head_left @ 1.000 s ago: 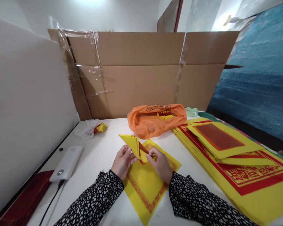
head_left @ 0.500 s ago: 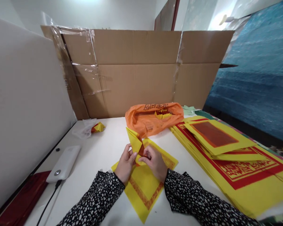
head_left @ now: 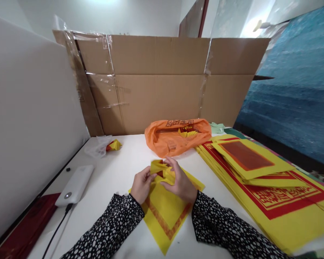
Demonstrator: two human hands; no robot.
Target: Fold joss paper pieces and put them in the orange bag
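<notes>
Between my two hands is a folded yellow paper (head_left: 157, 166) with red-brown patches, raised above the table and slightly blurred. My left hand (head_left: 142, 183) pinches its left side between thumb and fingers. My right hand (head_left: 180, 182) curves round its right side, thumb below and fingers above. Under both hands lies a flat yellow paper sheet (head_left: 164, 212) with an orange-brown border, turned so that one corner points at me. Just behind the hands sits an orange plastic bag (head_left: 158, 144), its mouth open on yellow and red folded papers.
Stacked yellow sheets with red print (head_left: 288, 225) fill the right side, smaller sheets (head_left: 245, 154) on top. At left are a white power bank (head_left: 75, 185) with a cable, a dark red packet (head_left: 24, 226), and a clear bag (head_left: 98, 146) beside a folded yellow paper (head_left: 115, 145). Cardboard (head_left: 162, 97) stands behind.
The folded paper's tall point no longer sticks up; it now looks lower and more compact. My right hand has opened from a pinch into a wider hold round its right side.
</notes>
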